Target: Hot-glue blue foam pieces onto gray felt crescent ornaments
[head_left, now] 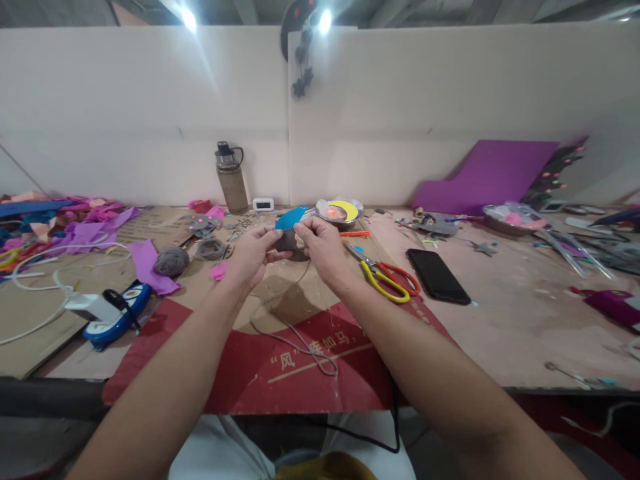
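In the middle of the view, a small blue-and-grey piece that looks like felt [290, 219] is held up between my two hands. My left hand [256, 251] pinches its left edge between thumb and fingers. Closed at the other edge, my right hand [323, 247] presses thumb and forefinger together against the piece; whether a needle is in them is too small to tell. Thin grey yarn [300, 343] runs down from near the right fingers and loops over the red-and-brown cardboard [225, 373]. Scissors with yellow and red handles [387, 277] lie right of my right wrist.
A black phone [438, 276] lies right of the scissors. Left are a grey yarn ball [171, 262], purple felt scraps [150, 267] and a blue power strip [117, 320] with white cables. Behind stand a bottle [233, 183], a small white clock [263, 204] and a bowl [333, 220].
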`<state>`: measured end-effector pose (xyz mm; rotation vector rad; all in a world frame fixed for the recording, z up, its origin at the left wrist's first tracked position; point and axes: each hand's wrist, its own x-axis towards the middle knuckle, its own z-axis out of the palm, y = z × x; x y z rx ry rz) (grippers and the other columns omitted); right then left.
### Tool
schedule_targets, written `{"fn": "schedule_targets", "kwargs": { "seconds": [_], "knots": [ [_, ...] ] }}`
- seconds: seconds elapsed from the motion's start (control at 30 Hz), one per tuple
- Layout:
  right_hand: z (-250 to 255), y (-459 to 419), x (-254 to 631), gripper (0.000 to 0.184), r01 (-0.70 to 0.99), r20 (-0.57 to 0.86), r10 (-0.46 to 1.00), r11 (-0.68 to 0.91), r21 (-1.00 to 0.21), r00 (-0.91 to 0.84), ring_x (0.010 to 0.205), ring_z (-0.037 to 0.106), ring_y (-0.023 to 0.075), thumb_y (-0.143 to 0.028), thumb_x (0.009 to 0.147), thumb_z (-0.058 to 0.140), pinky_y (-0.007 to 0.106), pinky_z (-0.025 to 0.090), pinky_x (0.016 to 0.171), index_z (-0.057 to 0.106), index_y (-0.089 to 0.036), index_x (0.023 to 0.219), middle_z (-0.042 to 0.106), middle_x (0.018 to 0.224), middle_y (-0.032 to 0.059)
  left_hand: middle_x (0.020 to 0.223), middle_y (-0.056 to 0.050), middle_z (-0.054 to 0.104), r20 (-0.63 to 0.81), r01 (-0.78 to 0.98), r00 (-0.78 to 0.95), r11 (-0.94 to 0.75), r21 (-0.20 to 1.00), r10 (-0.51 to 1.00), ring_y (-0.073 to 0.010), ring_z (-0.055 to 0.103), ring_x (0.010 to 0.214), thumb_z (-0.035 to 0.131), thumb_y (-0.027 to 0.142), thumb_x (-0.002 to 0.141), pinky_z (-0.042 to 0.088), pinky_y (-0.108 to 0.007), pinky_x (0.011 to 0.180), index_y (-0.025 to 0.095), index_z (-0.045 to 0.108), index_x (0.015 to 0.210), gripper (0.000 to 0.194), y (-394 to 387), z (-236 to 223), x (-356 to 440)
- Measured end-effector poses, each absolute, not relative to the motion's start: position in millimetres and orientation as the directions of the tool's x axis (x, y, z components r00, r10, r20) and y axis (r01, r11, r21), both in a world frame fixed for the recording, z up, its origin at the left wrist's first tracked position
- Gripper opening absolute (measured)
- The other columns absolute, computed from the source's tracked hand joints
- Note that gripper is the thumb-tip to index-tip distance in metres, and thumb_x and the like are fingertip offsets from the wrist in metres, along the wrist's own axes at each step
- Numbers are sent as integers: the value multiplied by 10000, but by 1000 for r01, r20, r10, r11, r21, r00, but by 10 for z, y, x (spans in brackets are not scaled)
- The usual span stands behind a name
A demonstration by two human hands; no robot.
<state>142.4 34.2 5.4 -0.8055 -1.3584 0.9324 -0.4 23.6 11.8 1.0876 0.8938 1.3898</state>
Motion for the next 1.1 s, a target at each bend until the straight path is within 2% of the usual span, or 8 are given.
{"fn": "schedule_targets", "kwargs": {
  "seconds": [0.17, 0.27, 0.5, 0.63, 0.9, 1.0, 1.1],
  "knots": [
    [50, 321, 1430, 260, -95, 424, 906, 421, -902, -7, 560, 323, 100, -411, 778, 613, 252, 275, 530, 491, -212, 663, 373, 593, -56, 820, -31, 694, 126, -326, 49, -103, 940, 991, -150, 667, 711, 808, 258, 609, 595, -292, 635, 158, 638, 836, 300, 215, 170, 3],
    [52, 305, 1427, 268, -93, 432, 902, 428, -899, -23, 568, 322, 101, -403, 787, 615, 253, 280, 534, 486, -210, 653, 369, 599, -52, 785, -34, 695, 154, -285, 67, -129, 950, 986, -142, 664, 696, 827, 288, 608, 589, -273, 640, 146, 644, 777, 287, 218, 160, -8],
    [133, 308, 1475, 220, -88, 455, 875, 446, -891, -164, 596, 367, 97, -374, 778, 615, 254, 309, 554, 523, -199, 681, 436, 649, -39, 742, -42, 702, 148, -310, 80, -117, 944, 986, -151, 676, 685, 789, 293, 652, 586, -259, 615, 137, 663, 753, 225, 246, 137, -69],
    [179, 311, 1516, 157, -30, 461, 858, 467, -884, -227, 622, 400, 100, -344, 772, 608, 255, 323, 577, 584, -191, 749, 492, 667, -30, 723, -39, 690, 136, -311, 101, -98, 945, 986, -132, 653, 645, 772, 269, 669, 588, -263, 623, 126, 674, 770, 200, 267, 157, -108],
    [148, 327, 1480, 168, -83, 421, 877, 413, -907, -234, 594, 404, 97, -360, 759, 613, 252, 314, 534, 562, -207, 713, 486, 642, -32, 729, -29, 682, 78, -330, 148, -25, 944, 986, -132, 646, 614, 754, 216, 664, 583, -275, 595, 149, 641, 772, 170, 262, 181, -128],
    [139, 318, 1465, 173, -136, 393, 888, 370, -919, -241, 570, 395, 89, -368, 739, 630, 244, 306, 513, 567, -206, 737, 490, 642, -41, 742, -26, 677, 74, -341, 163, -15, 940, 984, -131, 645, 616, 763, 223, 665, 575, -267, 582, 156, 645, 839, 220, 276, 156, -115],
    [136, 303, 1457, 162, -140, 388, 901, 366, -920, -193, 564, 393, 88, -352, 737, 634, 244, 308, 518, 584, -201, 769, 506, 646, -45, 765, -23, 668, 88, -349, 99, -48, 936, 991, -138, 652, 668, 811, 254, 636, 567, -259, 578, 165, 619, 820, 280, 289, 108, -74]
  ]
}}
